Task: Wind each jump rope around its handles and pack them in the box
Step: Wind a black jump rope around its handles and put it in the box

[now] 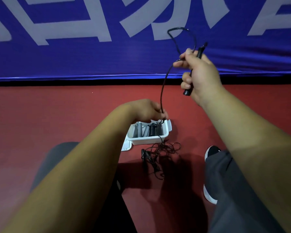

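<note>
My right hand (200, 76) is raised and grips a black jump rope handle (188, 89) upright, with a loop of the black rope (165, 84) arching above it. The rope runs down to my left hand (151, 111), which pinches it just above the white box (149, 140). Inside the box lie wound ropes, grey (139, 131) and black (152, 130). The rest of the rope lies in a loose tangle (160, 153) on the floor in front of the box, with another black handle (144, 155) among it.
The floor (57, 115) is red. A blue banner with large white letters (91, 47) stands just behind the box. A white lid (126, 146) lies at the box's left. My legs in grey trousers and a black-and-white shoe (212, 152) flank the tangle.
</note>
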Demonstrator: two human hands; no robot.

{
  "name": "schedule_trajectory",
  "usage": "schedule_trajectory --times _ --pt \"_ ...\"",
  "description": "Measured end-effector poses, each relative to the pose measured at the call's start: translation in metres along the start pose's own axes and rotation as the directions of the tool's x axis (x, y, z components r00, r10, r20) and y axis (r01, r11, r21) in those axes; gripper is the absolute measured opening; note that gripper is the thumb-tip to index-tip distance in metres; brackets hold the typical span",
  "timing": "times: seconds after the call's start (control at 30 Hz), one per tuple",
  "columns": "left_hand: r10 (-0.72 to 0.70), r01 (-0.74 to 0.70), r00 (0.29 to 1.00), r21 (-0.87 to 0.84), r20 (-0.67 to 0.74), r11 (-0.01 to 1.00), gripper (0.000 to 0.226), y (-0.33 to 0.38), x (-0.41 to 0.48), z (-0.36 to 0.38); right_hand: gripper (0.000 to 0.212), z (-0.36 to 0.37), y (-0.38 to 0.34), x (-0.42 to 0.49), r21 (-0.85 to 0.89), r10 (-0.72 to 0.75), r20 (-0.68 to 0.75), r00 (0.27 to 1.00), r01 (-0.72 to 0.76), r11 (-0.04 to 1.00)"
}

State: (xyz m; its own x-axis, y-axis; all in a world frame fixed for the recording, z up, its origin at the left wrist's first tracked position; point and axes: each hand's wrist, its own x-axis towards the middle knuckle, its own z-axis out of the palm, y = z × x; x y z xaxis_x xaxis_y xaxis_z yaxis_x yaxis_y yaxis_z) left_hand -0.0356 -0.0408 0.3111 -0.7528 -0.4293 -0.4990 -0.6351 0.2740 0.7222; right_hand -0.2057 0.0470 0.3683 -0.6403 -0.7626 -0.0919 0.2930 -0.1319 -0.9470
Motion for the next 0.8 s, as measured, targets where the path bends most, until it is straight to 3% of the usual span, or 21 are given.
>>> schedule_trajectory --times 0.13,0.27,0.33,0.43,0.5,0.6,0.63,0.7,0.8 --pt "0.074 -0.081 0.997 -0.347 -0.033 0.934 0.017 0.01 -0.001 -0.006 0.022 -0.009 0.01 0.009 -0.161 0.09 -0.085 0.992 -0.103 0.982" --pt "0.106 -0.183 0.982 -0.685 -0.153 0.705 0.016 0.027 -0.006 -0.017 0.025 -0.017 0.029 0.011 -0.453 0.284 -0.081 0.956 -0.289 0.844" --pt "0.119 -0.221 0.975 -0.767 -0.188 0.603 0.018 0.031 -0.008 -0.022 0.021 -0.019 0.035 0.006 -0.606 0.361 -0.051 0.931 -0.316 0.73" --pt "0.117 -0.268 0.963 -0.868 -0.241 0.418 0.018 0.035 -0.007 -0.026 0.036 -0.02 0.039 -0.003 -0.713 0.543 0.089 0.835 -0.327 0.62" --pt "0.081 -0.298 0.955 -0.914 -0.287 0.274 0.019 0.034 -0.003 -0.03 0.033 -0.023 0.041 -0.006 -0.742 0.57 0.156 0.807 -0.285 0.607" --pt "0.01 -0.336 0.941 -0.934 -0.338 0.12 0.02 0.028 0.003 -0.035 0.02 -0.024 0.041 -0.007 -0.705 0.496 0.198 0.845 -0.229 0.672" --pt "-0.019 -0.336 0.94 -0.933 -0.342 0.13 0.022 0.025 0.005 -0.036 0.019 -0.022 0.04 -0.007 -0.672 0.454 0.2 0.868 -0.216 0.708" --pt "-0.07 -0.284 0.947 -0.922 -0.312 0.265 0.025 0.022 0.009 -0.032 0.016 -0.018 0.036 -0.008 -0.59 0.356 0.197 0.914 -0.179 0.787" --pt "-0.112 -0.101 0.969 -0.773 -0.218 0.626 0.035 0.022 0.009 -0.016 0.016 -0.012 0.029 -0.005 -0.422 0.239 0.171 0.956 -0.148 0.895"
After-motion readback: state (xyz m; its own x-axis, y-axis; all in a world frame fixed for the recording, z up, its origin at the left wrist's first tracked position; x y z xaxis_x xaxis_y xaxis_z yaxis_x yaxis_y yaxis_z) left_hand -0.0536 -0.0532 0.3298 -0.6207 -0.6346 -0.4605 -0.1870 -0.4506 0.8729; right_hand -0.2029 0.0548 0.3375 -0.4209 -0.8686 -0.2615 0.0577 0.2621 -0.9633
